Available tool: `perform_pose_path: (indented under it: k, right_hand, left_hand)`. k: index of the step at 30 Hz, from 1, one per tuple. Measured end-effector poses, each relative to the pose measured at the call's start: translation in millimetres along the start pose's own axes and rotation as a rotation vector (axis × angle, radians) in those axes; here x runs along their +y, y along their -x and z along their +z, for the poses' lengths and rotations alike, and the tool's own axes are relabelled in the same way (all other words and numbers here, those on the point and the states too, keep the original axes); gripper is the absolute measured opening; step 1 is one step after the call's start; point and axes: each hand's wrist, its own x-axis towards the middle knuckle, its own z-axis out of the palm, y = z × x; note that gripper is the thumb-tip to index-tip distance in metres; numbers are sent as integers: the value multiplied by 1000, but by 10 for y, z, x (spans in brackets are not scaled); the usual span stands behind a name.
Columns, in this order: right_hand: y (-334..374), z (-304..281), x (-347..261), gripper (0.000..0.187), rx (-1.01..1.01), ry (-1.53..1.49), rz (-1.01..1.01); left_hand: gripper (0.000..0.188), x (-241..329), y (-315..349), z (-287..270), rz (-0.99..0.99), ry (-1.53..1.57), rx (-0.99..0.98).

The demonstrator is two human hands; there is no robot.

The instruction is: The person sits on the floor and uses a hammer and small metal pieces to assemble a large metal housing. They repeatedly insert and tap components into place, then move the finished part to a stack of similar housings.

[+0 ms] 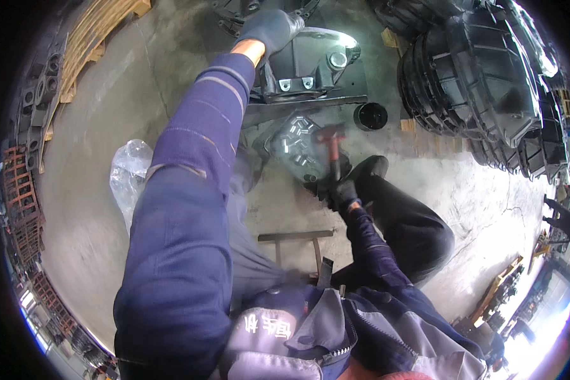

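My left hand (269,30), in a dark glove, reaches far forward and is closed on the upper edge of a large dark metal casting (307,60). Its fingertips are partly hidden. Two small bright sleeves and a larger round bright one sit in the casting. My right hand (345,193), also gloved, grips the black handle of a hammer (333,149) with a red head, slightly blurred, held low by my right knee. Beside the hammer head, a clear plastic bag (291,155) holds several shiny short metal sleeves (297,133).
A black round cup (370,116) stands right of the casting. Stacked black ribbed housings (475,76) rise at the right on wooden blocks. A crumpled clear bag (130,168) lies left of my arm. A metal frame (296,237) is between my legs; a wooden pallet (92,44) stands far left.
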Motion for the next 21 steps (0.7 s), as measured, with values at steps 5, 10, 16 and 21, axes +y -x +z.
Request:
perform_pose_path:
  k: [5, 10, 16, 21]
  right_hand:
    - [-408, 157, 582, 35, 115, 636, -293]
    - [-261, -90, -716, 66, 568, 719, -431]
    - [-206, -4, -2826, 45, 599, 617, -1174]
    - [-5, 71, -3448, 38, 488, 943, -1026]
  left_hand:
    - [60, 57, 28, -42, -24, 5, -14]
    - [62, -37, -58, 54, 2, 38, -5]
    - [61, -32, -50, 63, 30, -19, 21]
    - [58, 6, -28, 18, -15, -10, 11]
